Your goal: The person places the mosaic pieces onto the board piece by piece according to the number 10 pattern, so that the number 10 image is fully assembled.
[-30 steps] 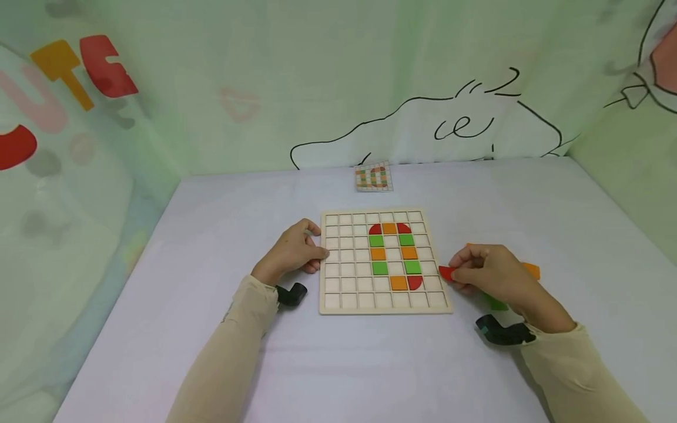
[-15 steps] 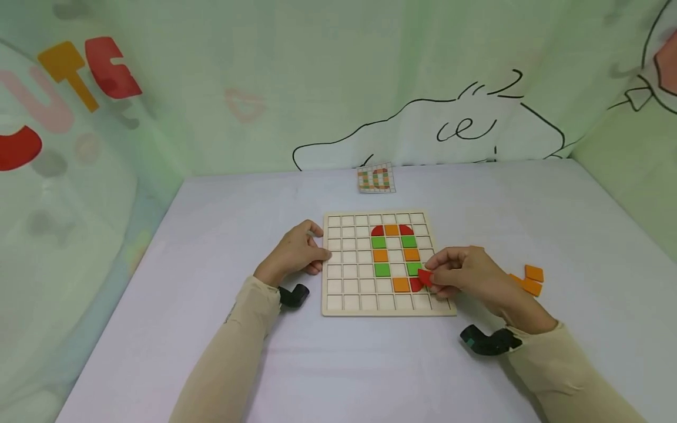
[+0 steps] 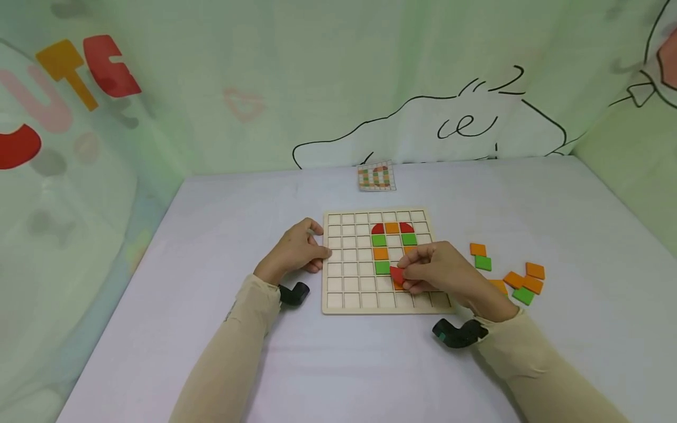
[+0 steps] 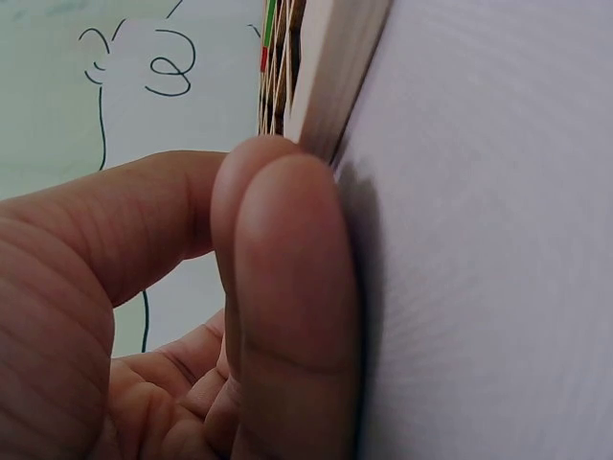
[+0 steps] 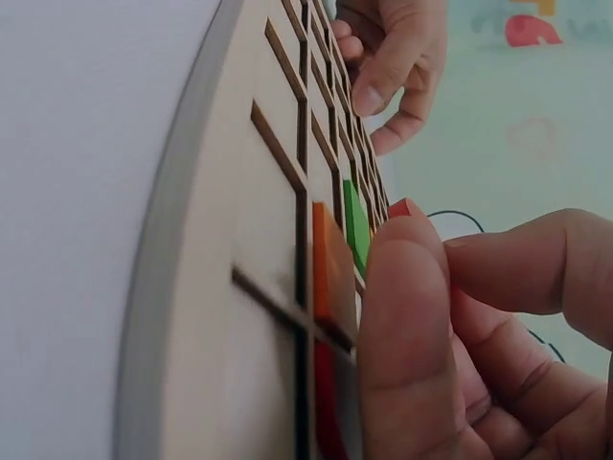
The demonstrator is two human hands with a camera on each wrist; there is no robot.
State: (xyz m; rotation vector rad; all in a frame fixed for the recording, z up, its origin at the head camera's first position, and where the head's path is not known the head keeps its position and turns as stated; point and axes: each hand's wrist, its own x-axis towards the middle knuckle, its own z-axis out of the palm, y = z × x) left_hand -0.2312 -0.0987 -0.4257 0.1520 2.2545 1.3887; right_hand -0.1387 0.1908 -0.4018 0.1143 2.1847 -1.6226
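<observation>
A square wooden grid board (image 3: 338, 302) lies on the table, with red, orange and green tiles set in some of its cells. At its left edge my left hand (image 3: 294, 249) holds the rim, the thumb over the border and the other fingers curled beside it. My right hand (image 3: 444, 273) is above the board's lower right part and pinches a red tile (image 3: 397, 275) between thumb and fingers. In the right wrist view only a bit of that red tile (image 5: 407, 207) shows past the fingertips; an orange tile (image 5: 332, 273) sits in a cell nearby. This hand hides some of the placed tiles.
Loose orange and green tiles, including a green tile (image 3: 483, 262) and an orange tile (image 3: 535, 270), lie right of the board. A small pattern card (image 3: 376, 176) lies behind it near the curtain (image 3: 328, 76). Black wrist devices are on both forearms.
My right hand has carried the red tile leftward from beside the board to over its lower cells, uncovering the loose tiles. My left hand stays at the board's edge.
</observation>
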